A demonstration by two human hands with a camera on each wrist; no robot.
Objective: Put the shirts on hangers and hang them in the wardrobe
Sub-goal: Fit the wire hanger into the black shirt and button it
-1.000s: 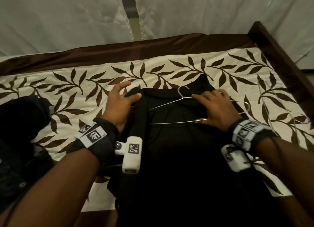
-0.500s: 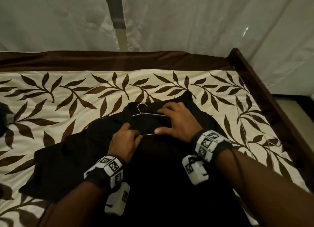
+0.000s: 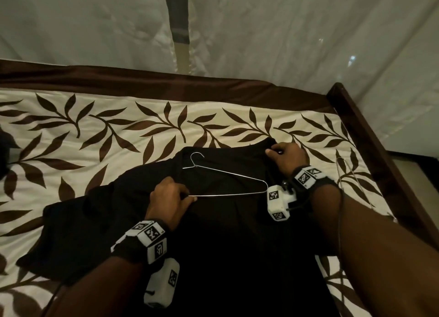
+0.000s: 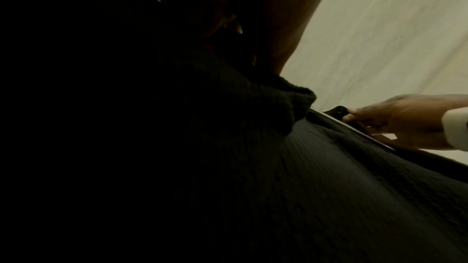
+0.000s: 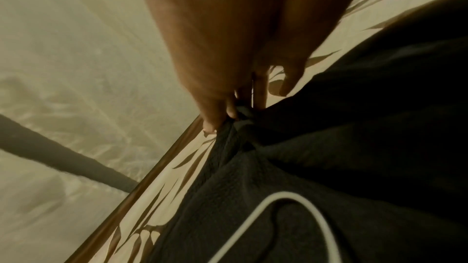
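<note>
- A black shirt point(image 3: 213, 221) lies spread on a leaf-print bedspread point(image 3: 99, 136), one part trailing off toward the left, the body running to the near edge.
- The left hand point(image 3: 169, 201) curls round the near-left corner of a wire hanger point(image 3: 228, 183), apparently pinning it flat on the cloth so it cannot slide.
- The hanger rests on top of the shirt, hook pointing away, not yet inside the garment.
- The right hand point(image 3: 286, 158) pinches a bunch of fabric at the shirt's far right edge, seemingly lifting it to open a way for the hanger's arm.
- Spare hangers point(image 3: 344, 171) lie on the bedspread further right, beside the bed frame point(image 3: 370, 136); no wardrobe is in view.
</note>
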